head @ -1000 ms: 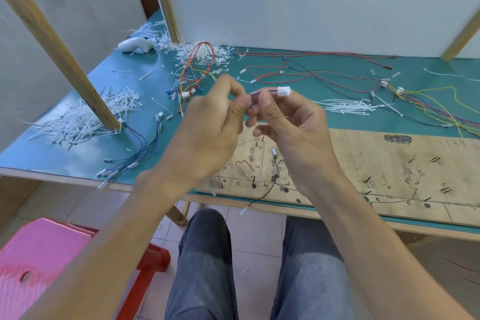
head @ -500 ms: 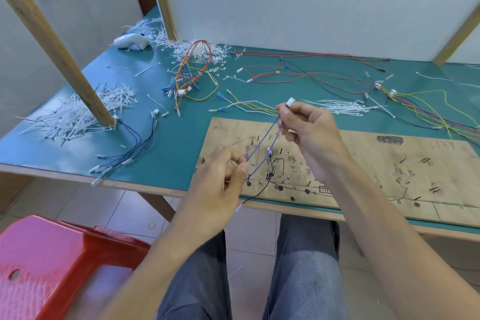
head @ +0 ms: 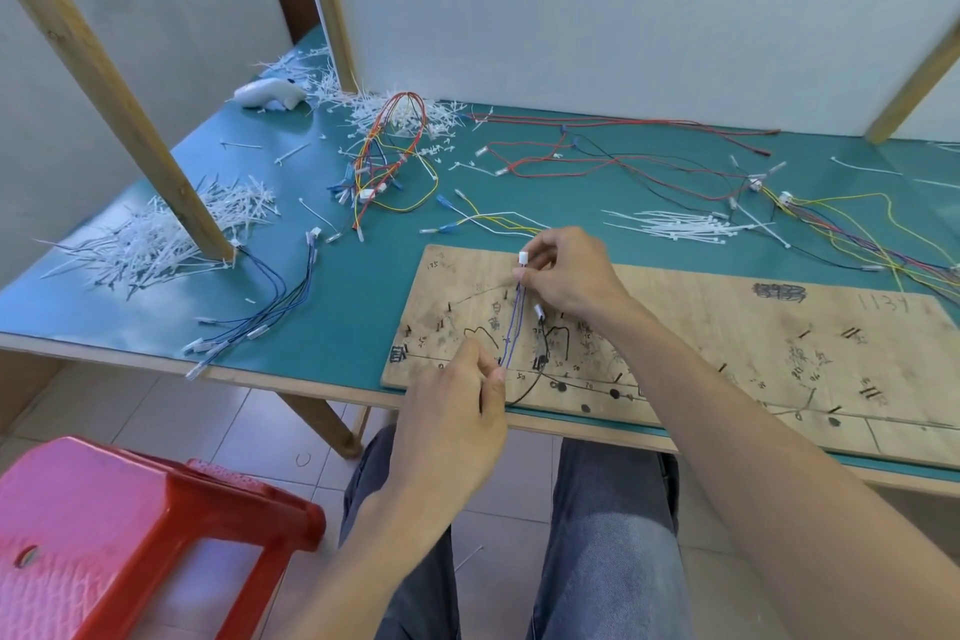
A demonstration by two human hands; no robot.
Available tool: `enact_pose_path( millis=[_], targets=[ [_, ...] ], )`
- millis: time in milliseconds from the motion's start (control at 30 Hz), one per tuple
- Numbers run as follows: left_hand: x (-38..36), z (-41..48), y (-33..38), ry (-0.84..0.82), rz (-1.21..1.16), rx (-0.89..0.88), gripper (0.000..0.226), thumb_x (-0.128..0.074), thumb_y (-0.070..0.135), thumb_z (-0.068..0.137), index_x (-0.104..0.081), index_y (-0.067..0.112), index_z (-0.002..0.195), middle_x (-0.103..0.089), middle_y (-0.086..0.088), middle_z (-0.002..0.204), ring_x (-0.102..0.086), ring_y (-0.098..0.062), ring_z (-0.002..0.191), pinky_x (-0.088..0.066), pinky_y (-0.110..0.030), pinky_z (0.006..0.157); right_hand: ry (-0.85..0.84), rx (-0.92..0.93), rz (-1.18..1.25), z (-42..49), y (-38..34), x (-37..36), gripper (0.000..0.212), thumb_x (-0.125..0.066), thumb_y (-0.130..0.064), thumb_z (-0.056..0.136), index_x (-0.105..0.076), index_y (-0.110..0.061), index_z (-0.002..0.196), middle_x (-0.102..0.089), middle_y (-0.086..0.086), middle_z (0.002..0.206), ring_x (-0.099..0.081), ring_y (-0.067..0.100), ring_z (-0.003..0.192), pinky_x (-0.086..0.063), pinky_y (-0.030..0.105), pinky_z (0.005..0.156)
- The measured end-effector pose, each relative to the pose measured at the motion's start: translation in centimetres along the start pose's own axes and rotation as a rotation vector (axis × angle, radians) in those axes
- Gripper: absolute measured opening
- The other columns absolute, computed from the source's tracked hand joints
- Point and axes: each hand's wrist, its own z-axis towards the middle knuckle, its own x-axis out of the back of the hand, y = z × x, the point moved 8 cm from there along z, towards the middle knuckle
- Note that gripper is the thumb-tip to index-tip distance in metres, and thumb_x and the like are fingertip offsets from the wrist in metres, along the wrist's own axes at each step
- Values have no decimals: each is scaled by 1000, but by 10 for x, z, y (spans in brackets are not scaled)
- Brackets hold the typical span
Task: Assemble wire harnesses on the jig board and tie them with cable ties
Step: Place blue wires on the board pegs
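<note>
Left hand [head: 457, 411] lower, wires [head: 511, 327] taut — pinched

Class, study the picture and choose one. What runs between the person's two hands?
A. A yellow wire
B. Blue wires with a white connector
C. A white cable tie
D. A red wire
B: the right hand pinches the blue wires just under their white connector, and the left hand pinches their lower end, over the jig board.
</note>
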Motion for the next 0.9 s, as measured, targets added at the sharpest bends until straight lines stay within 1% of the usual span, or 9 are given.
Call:
enact_pose_path(
  millis=[100, 167, 300, 400, 500, 567, 700, 800, 900],
  targets=[
    [3, -1, -4, -10, -17, 16, 17, -54, 37, 106, -53, 35, 89, -62, 9, 63, -59, -9, 70, -51, -35, 63, 11, -23, 77, 0, 0, 2, 17, -89, -21, 84, -73, -25, 80, -73, -11, 73, -63, -4, 61, -47, 19, 65],
    [8, -1, -6, 2, -44, 28, 20, -55, 37, 106, -50, 37, 86, -61, 10, 59, -60, -7, 67, -48, -27, 58, 30, -47, 207, -1, 0, 5, 15, -88, -21, 85, -74, -24, 82, -74, -6, 76, -63, 2, 65, -49, 22, 65],
    [5, 0, -9, -49, -37, 54, 20, -57, 36, 105, -53, 35, 86, -65, 13, 74, -61, -4, 76, -55, -33, 66, 7, -82, 114, -3, -3, 2, 15, -88, -27, 86, -76, -21, 91, -74, -2, 83, -65, 10, 75, -47, 24, 62],
    [3, 1, -10, -74, -30, 67, 19, -57, 35, 105, -54, 34, 86, -64, 18, 83, -60, -1, 83, -55, -34, 70, -11, -122, 112, -2, -2, 3, 14, -89, -25, 85, -77, -19, 90, -77, 0, 86, -71, 16, 82, -56, 28, 72],
    [4, 3, -14, -74, -36, 79, 21, -59, 34, 104, -55, 34, 83, -61, 23, 74, -58, 1, 77, -54, -34, 68, -30, -139, 137, -3, 2, 6, 14, -90, -22, 84, -77, -19, 88, -78, 4, 88, -69, 17, 81, -55, 31, 73],
    [4, 3, -15, -87, -30, 82, 20, -60, 32, 102, -58, 33, 83, -58, 18, 62, -56, -2, 66, -55, -38, 69, -36, -118, 119, -4, 1, 6, 15, -91, -18, 82, -78, -16, 90, -79, 7, 88, -69, 16, 79, -58, 35, 80],
    [4, 3, -13, -116, 2, 50, 19, -62, 31, 101, -61, 32, 82, -54, 14, 53, -57, -5, 62, -56, -37, 70, 17, -15, 70, -6, -7, 8, 21, -92, -15, 79, -78, -18, 95, -75, -6, 80, -64, 2, 68, -50, 22, 68],
    [1, -1, -8, -171, 32, 17, 22, -63, 30, 99, -62, 34, 78, -60, 19, 56, -56, -5, 56, -51, -28, 57, 2, 93, -49, -11, -11, 7, 5, -87, -20, 86, -83, -19, 87, -73, -13, 73, -60, -5, 58, -45, 19, 67],
    [-2, -5, -2, -207, 112, -25, 18, -60, 33, 100, -65, 32, 83, -60, 14, 58, -55, -3, 66, -55, -33, 66, -28, 151, -180, -19, -17, 7, 13, -75, -28, 98, -84, -19, 94, -75, -10, 84, -65, 1, 77, -52, 32, 80]
  ],
)
